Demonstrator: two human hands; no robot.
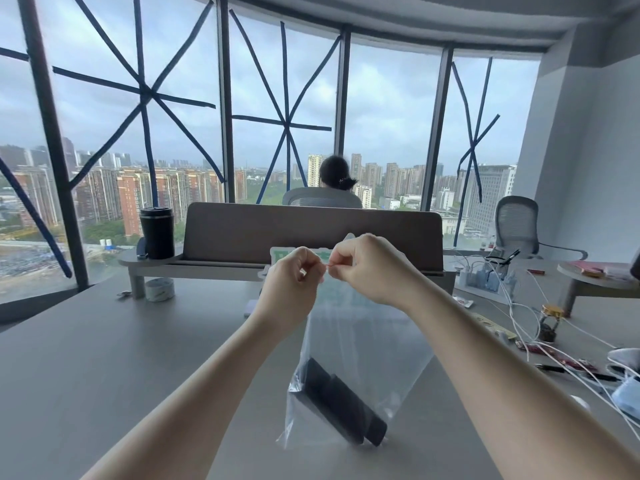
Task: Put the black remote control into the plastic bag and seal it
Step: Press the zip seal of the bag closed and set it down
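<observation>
left hand and right hand pinch plastic bag holding black remote control.

Black remote in a clear bag, grey table, black tumbler, blue tape crisscrossing the windows.

Left arm: we reach it forward and up from the lower left, forearm bare, wrist bent slightly inward.
Left hand: we hold it raised, fingers curled, thumb and forefinger pressed together in a pinch.
Right arm: we stretch it up from the lower right, forearm bare, crossing toward the middle.
Right hand: we hold it level with the left, knuckles up, fingertips pinched together.
Spacing: our two pinches nearly touch at the centre.
</observation>
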